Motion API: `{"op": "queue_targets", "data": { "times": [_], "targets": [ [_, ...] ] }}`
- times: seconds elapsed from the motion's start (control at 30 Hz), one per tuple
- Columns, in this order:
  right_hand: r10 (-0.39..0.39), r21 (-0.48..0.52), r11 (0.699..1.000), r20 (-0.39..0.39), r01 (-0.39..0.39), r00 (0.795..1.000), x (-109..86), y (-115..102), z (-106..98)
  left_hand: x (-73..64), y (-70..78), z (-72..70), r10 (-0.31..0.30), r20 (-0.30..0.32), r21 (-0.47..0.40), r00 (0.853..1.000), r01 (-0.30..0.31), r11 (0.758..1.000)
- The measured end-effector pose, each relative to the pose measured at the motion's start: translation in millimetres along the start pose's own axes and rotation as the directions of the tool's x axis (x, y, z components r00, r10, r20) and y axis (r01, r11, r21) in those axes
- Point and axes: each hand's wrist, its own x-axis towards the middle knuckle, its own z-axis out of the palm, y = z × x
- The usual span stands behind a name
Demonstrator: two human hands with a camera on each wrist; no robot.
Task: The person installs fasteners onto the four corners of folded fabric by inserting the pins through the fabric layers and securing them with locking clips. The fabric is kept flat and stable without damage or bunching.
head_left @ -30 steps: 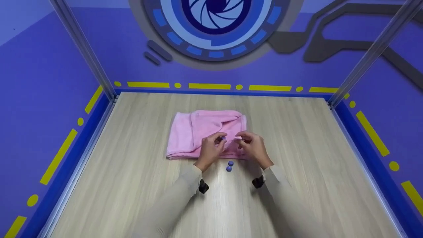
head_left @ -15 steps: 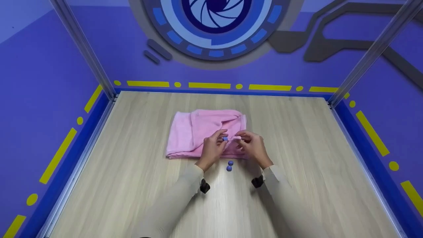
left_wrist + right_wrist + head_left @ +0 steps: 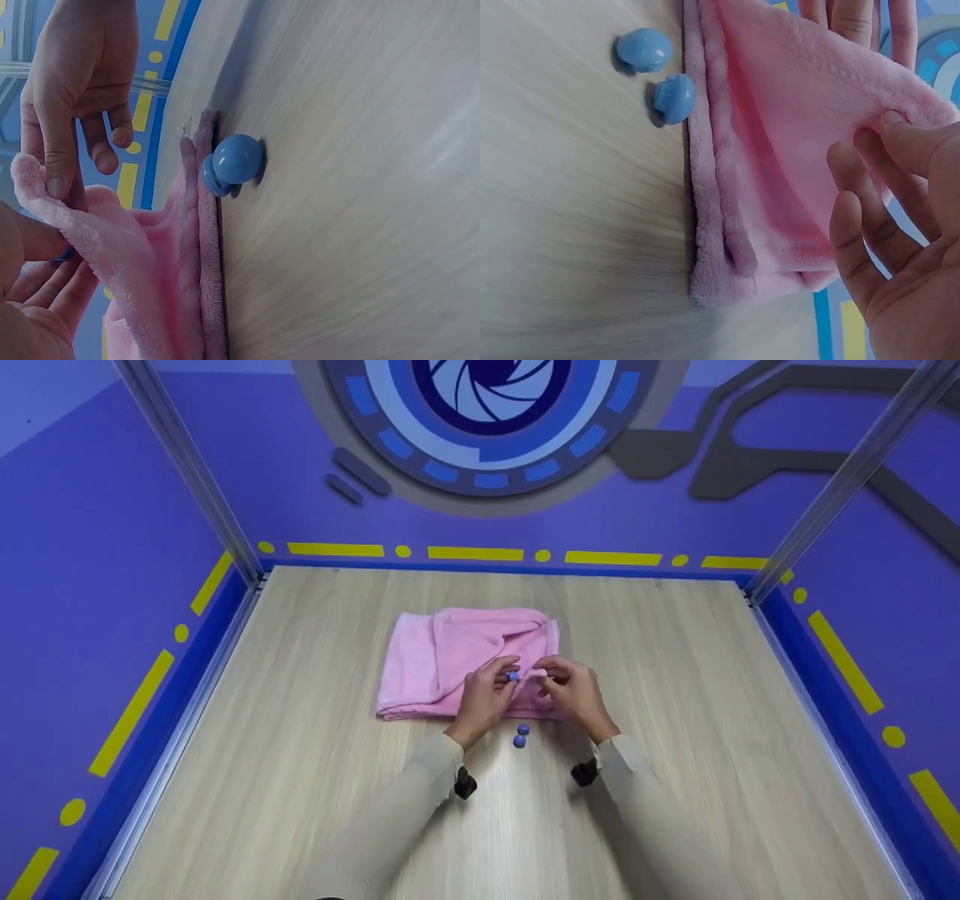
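Note:
A folded pink fleece cloth (image 3: 472, 645) lies on the table. My left hand (image 3: 484, 697) pinches a small blue mushroom-shaped piece (image 3: 513, 676) beside the cloth's raised corner; in the left wrist view most of that piece is behind the cloth and fingers. Between thumb and forefinger, my right hand (image 3: 576, 694) grips the cloth's corner and lifts it off the stack, its other fingers loosely bent (image 3: 900, 217). Two more blue mushroom-shaped pieces, one domed (image 3: 645, 50) and one with its stem side showing (image 3: 675, 98), sit close together just in front of the cloth's near edge.
The wooden tabletop (image 3: 337, 780) reaches to a purple back wall (image 3: 480, 532) and side walls with yellow dashes. Metal posts (image 3: 187, 472) stand at the back corners. A dark wrist device (image 3: 464, 784) sits at each cuff.
My left hand has shifted slightly up and to the right, and the blue piece in its fingers shows more clearly. My right hand stays on the cloth's corner.

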Motion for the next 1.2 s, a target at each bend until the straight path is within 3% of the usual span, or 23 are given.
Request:
{"op": "queue_targets", "data": {
  "times": [0.3, 0.53, 1.2],
  "targets": [
    [-0.050, -0.047, 0.998, -0.002, 0.050, 0.999, -0.7, 1.4, -0.4, 0.6, -1.6, 1.3, 0.051, 0.004, 0.053, 0.999, -0.051, 0.997],
    [-0.038, -0.045, 0.998, -0.003, 0.038, 0.999, -1.3, 2.1, 0.0, 0.4, -2.1, 1.3, 0.085, 0.003, 0.109, 0.996, -0.084, 0.990],
    [-0.066, -0.078, 0.995, -0.017, 0.065, 0.998, -2.4, 3.9, 0.8, -2.6, -4.7, 0.7, 0.060, 0.046, 0.079, 0.997, -0.063, 0.995]
  ]
}}
